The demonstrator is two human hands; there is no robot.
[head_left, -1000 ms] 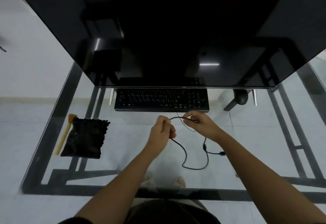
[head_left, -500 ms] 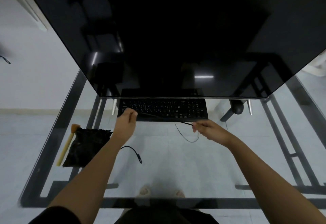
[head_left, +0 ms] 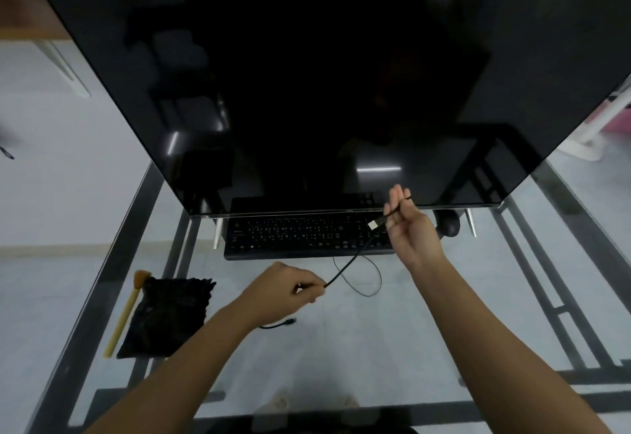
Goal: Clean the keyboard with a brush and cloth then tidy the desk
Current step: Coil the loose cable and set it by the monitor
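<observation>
Head view: a flat black keyboard with pale key legends lies on the clear glass table, beyond the left grip and just left of the right grip. Its far edge is tucked under the lower edge of a large dark monitor screen, and its right end is covered by the right grip. The legends are too small to read. The left grip is closed, thumb and curled fingers pinching a thin black cable that runs taut up to the right grip. There the fingers are curled around the cable close to its silver USB plug, which juts out to the left of the palm; one finger points upward with the cable looped over it. The cable's other end, a small dark connector, shows on the glass just nearer than the left wrist; the stretch between is hidden by the hand. A thinner dark wire loops on the glass between the two grips, and where it ends cannot be made out. Well left of the left grip lies a crumpled black cloth, with a brush with a pale wooden handle touching its left edge. A rounded black mouse sits just right of the right grip, partly under the screen.
</observation>
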